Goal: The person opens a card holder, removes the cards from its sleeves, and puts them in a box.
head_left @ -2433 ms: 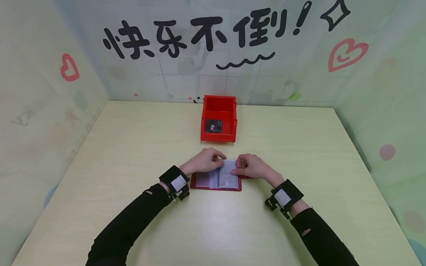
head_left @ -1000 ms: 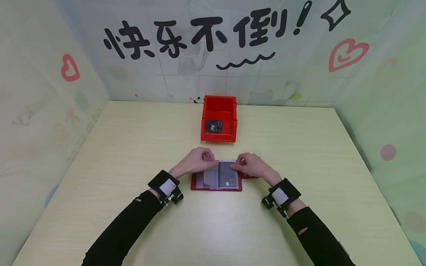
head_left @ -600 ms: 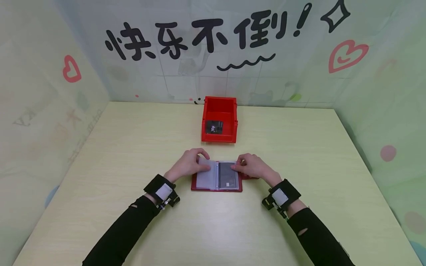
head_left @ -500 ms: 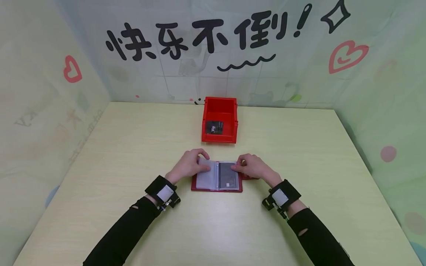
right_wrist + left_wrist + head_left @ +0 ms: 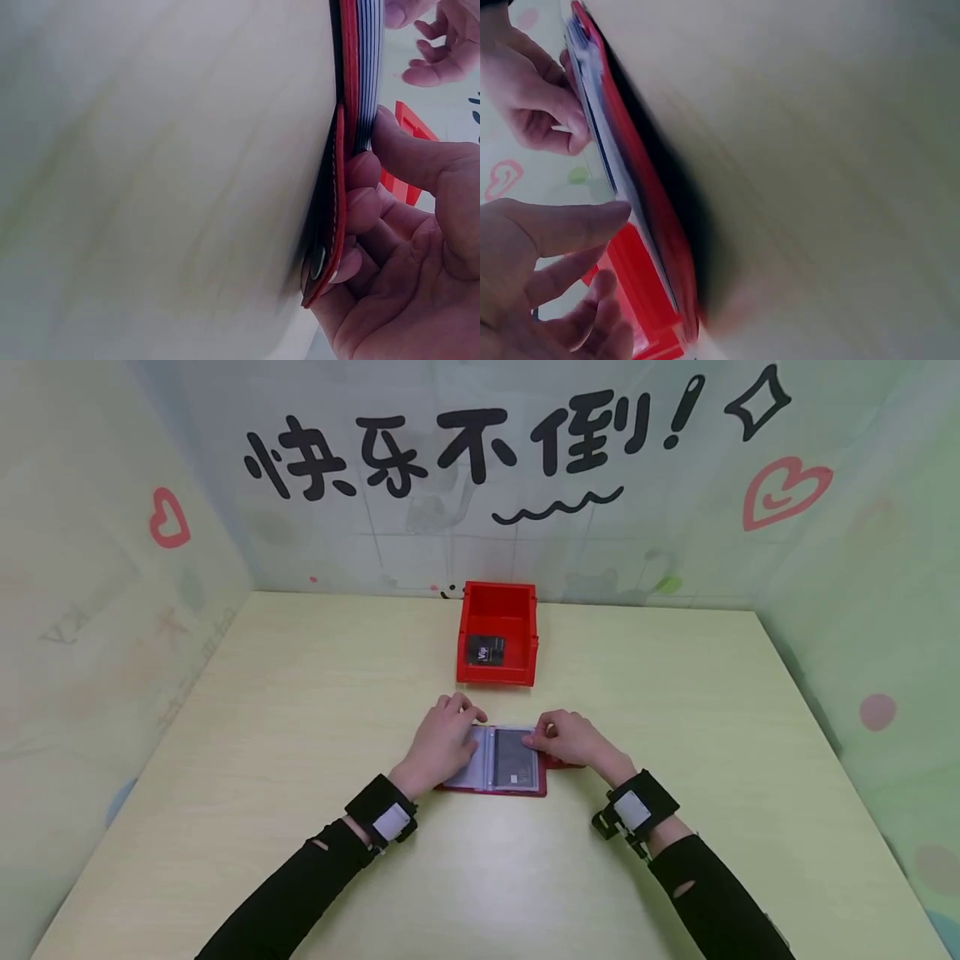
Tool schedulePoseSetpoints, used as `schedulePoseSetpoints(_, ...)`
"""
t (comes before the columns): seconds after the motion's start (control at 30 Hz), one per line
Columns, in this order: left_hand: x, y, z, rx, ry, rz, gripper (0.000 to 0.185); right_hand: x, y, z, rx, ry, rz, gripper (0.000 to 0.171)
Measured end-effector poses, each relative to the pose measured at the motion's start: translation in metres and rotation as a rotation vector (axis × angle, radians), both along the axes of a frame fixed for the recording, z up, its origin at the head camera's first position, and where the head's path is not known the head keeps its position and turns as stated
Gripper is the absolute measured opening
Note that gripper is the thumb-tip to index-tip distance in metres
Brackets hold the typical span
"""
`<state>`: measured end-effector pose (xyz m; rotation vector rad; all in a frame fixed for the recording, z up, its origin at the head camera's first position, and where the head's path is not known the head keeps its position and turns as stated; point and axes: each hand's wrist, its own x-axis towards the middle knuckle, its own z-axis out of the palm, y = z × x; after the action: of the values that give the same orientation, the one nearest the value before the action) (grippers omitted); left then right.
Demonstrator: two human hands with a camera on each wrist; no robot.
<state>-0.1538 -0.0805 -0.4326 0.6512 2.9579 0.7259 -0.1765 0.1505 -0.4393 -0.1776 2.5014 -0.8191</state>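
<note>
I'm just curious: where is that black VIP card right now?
In the head view, the black card lies inside the red bin at the table's far middle, just beyond the open card holder.

Pale wood table (image 5: 300, 710); pastel walls (image 5: 862, 568), red hearts (image 5: 786, 491), black Chinese lettering (image 5: 472, 447).

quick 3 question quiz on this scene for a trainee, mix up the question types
1. True or false: the red card holder lies open on the table.
2. Which thing lies in the red bin? A) a key B) a black card C) a coin
3. Fill in: the left hand rests flat on the holder's ____ page.

Key
1. True; its clear sleeves face up.
2. B; the card bears light lettering.
3. Left; the right hand pinches the edge of the right page, where a dark card shows in the sleeve.
</note>
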Motion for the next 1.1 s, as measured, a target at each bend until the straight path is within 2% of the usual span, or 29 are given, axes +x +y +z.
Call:
schedulePoseSetpoints(0.13, 0.002, 0.005, -0.004, 0.080, -0.102, -0.053, 0.027, 0.000, -0.001, 0.000, 0.000, 0.007, 0.007, 0.026)
schedulePoseSetpoints(0.37, 0.001, 0.007, -0.008, 0.129, -0.222, -0.015, 0.034, 0.002, 0.000, 0.000, -0.008, 0.009, 0.005, 0.026)
schedulePoseSetpoints(0.53, -0.001, 0.006, -0.006, 0.170, -0.269, -0.017, 0.030, 0.001, 0.000, -0.001, -0.008, 0.015, 0.014, 0.026)
schedulePoseSetpoints(0.73, -0.004, 0.007, -0.003, 0.218, -0.370, 0.038, 0.025, 0.001, -0.001, -0.002, -0.007, 0.011, 0.013, 0.027)
schedulePoseSetpoints(0.93, -0.007, 0.011, -0.002, 0.226, -0.414, 0.070, 0.020, 0.001, -0.001, -0.001, -0.003, 0.014, 0.014, 0.027)
schedulePoseSetpoints(1.1, -0.009, 0.013, -0.004, 0.213, -0.404, 0.083, 0.020, 0.001, -0.002, 0.000, -0.009, 0.013, 0.015, 0.026)
